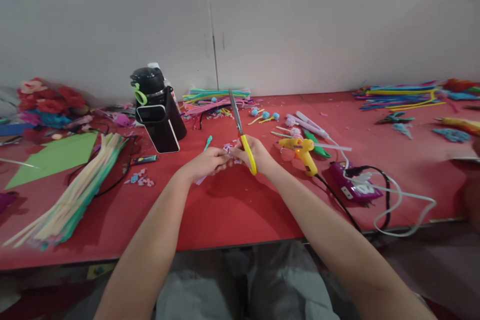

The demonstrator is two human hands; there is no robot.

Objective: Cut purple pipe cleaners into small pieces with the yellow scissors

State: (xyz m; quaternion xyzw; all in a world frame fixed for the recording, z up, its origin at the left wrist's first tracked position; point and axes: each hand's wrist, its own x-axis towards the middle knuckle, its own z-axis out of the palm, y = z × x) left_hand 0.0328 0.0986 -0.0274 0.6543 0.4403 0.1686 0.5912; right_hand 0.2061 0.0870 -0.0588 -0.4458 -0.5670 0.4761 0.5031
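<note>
My right hand (255,154) is closed round the yellow handle of a pair of scissors (243,132), whose metal blades point up and away. Its fingertips meet those of my left hand (210,164) over the red tabletop. The left fingers are pinched together, and a lilac strip (201,180) sticks out below them; its other end is hidden. Small lilac cut pieces (228,147) lie just beyond the fingertips. Behind my left hand is a short teal fuzzy stem (208,142).
A black bottle (148,82) and a phone (159,127) stand left. Pipe cleaner bundles (71,190) lie left and at the back. On the right are a yellow glue gun (305,155) and a purple power strip (347,182) with trailing cables. A grey partition (318,35) borders the back.
</note>
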